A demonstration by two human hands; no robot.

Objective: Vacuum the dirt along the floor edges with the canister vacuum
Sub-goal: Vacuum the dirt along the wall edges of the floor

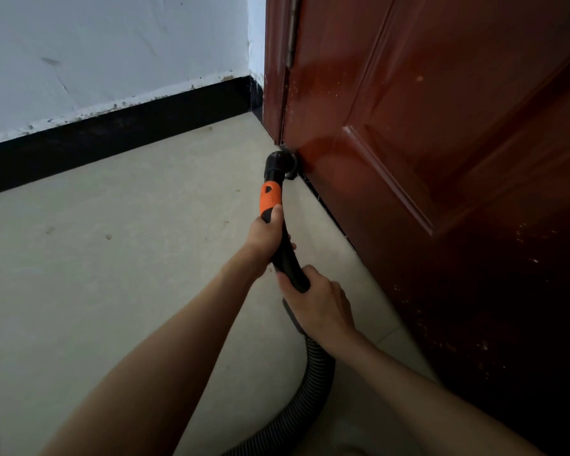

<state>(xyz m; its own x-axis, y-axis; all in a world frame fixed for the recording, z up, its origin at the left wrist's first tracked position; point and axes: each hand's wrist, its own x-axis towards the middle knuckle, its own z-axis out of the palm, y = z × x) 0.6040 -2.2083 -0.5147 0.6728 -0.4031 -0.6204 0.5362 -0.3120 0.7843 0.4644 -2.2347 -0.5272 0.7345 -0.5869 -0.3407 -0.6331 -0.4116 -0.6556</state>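
My left hand [265,236] and right hand [320,304] are bare, no gloves, rings or watch. Both forearms are bare all the way to the frame's bottom edge; no sleeve shows. My fingers [338,289] have short, plain nails.

The black vacuum wand [282,245] with an orange collar [269,199] points its round nozzle [282,162] at the floor edge, ribbed grey hose [313,380] trailing behind.

Soft daylight, dim right, edges warped
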